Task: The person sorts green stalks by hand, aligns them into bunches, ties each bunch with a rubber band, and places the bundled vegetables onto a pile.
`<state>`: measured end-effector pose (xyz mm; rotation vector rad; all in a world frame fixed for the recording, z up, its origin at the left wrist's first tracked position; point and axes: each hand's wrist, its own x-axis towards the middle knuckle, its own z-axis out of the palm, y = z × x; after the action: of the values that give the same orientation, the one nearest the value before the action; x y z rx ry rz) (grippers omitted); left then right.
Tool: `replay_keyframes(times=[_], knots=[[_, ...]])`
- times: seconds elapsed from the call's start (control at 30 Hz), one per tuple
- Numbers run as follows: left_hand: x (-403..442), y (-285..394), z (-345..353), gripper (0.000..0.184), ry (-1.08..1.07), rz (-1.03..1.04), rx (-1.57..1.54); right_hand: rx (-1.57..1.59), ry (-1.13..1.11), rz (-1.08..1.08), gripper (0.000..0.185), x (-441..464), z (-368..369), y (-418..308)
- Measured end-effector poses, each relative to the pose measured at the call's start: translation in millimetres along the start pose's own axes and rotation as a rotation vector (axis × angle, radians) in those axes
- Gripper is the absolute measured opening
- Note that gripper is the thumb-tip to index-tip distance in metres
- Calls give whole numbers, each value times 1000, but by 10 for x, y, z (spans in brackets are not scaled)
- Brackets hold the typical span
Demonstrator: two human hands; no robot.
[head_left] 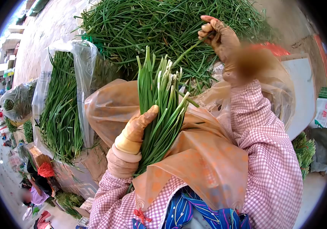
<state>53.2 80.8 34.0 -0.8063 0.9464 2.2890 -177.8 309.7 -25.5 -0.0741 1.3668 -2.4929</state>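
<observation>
My left hand, in a worn, stained glove, is wrapped round a thick bunch of long green stalks with pale cut ends pointing up and away. My right hand is raised to the upper right, over the edge of a large heap of loose green stalks. Its fingers are pinched on a single green stalk that slants down towards the bunch. An orange-tinted translucent plastic apron covers my lap beneath both hands.
At the left, an open clear plastic bag holds more green stalks. Another filled bag lies farther left. Red string rests near a cardboard box. A white board stands at the right. A person is at the lower left.
</observation>
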Motion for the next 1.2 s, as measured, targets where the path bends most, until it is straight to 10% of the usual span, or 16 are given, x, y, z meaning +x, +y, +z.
replay_keyframes(times=[0.17,0.43,0.6,0.77,0.97,1.07,1.2], knots=[[24,74,45,38,-8,-40,-64,-283,-52,30,72,-12,48,-79],[-51,142,172,45,-25,28,168,-607,-1070,232,70,-432,896,303],[-57,133,30,48,41,111,114,-105,-197,170,84,-485,297,123],[-24,179,-55,50,24,144,135,-91,-330,427,81,-1082,436,340],[-118,151,143,54,-2,181,212,-38,-205,65,86,-737,606,265],[-132,125,172,51,-7,176,194,-355,-623,140,72,-1041,1062,48],[-162,134,114,46,-57,206,171,100,-301,210,73,-734,746,429]])
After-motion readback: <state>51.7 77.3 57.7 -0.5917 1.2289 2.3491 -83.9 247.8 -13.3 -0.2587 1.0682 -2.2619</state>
